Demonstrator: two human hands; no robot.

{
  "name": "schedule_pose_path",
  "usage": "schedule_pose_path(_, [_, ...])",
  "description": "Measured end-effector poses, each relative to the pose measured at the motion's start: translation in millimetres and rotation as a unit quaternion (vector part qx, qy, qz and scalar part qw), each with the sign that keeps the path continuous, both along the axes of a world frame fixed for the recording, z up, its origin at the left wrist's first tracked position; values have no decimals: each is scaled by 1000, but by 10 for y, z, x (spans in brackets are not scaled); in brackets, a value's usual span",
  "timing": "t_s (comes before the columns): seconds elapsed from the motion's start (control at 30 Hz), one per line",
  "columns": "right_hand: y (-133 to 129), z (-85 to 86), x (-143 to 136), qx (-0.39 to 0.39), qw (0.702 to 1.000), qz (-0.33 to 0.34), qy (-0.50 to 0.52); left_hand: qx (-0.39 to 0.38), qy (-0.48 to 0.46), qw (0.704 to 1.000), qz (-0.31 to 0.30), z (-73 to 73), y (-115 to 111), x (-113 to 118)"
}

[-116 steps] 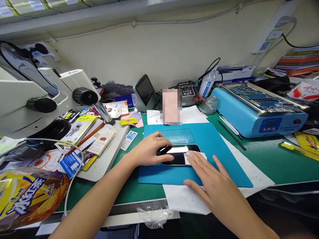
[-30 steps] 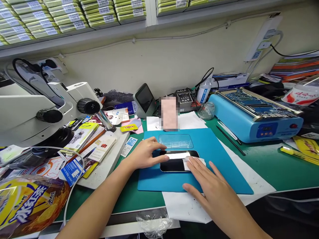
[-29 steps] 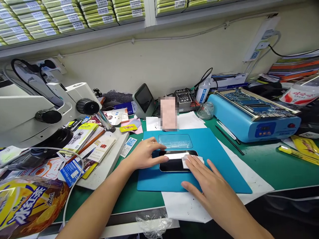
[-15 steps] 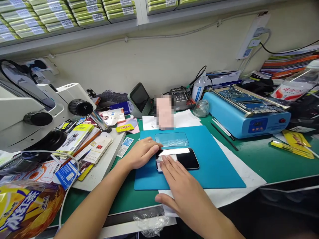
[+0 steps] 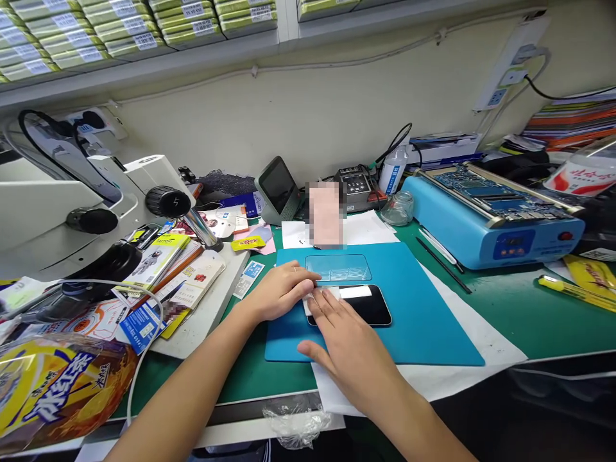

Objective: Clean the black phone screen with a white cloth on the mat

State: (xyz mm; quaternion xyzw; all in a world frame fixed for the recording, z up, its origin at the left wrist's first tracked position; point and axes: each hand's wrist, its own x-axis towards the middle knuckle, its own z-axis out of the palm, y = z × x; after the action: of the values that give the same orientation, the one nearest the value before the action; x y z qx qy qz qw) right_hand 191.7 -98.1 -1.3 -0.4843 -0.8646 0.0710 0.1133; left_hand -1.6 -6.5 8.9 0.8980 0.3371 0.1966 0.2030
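Note:
A smartphone [image 5: 380, 312] with a dark glass face lies on a blue mat [image 5: 418, 333], its long side running left to right. My left hand [image 5: 282, 292] is closed at the phone's left end, thumb and fingers at its corner. Flat over the left part of the screen, my right hand [image 5: 353, 350] presses a white wipe [image 5: 308, 308] with stretched fingers, thumb held apart. Most of the wipe is hidden under those fingers. A bright white strip shows on the screen beyond them. Just behind the phone lies a clear, dark-edged glass panel [image 5: 337, 268].
A microscope [image 5: 158, 186] and a pile of booklets [image 5: 158, 269] stand left, with a tea bottle [image 5: 62, 391] in front. On the right are a blue heating station [image 5: 486, 231] bearing a circuit board, a black pen-like tool [image 5: 443, 264] and a yellow cutter [image 5: 572, 295].
My right hand and the wipe have shifted up the screen towards its far edge, now covering part of the bright strip. My left hand stays at the phone's end. The camera view has shifted slightly.

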Motion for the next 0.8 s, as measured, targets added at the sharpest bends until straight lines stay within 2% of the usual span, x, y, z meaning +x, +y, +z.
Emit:
schedule_pose_path(0.17, [-165, 11, 182, 6, 999, 42, 3, 12, 12, 1000, -8, 21, -23, 24])
schedule_pose_path(0.4, [75, 59, -69, -43, 999, 7, 13, -18, -38, 999, 15, -53, -5, 19])
schedule_pose_path(0.63, [-206, 16, 21, -69, 997, 5, 32, -11, -31, 999, 11, -21, -27, 39])
schedule_pose_path(0.8, [10, 67, -130, -57, 998, -1, 32, -27, -23, 999, 30, -54, -30, 21])
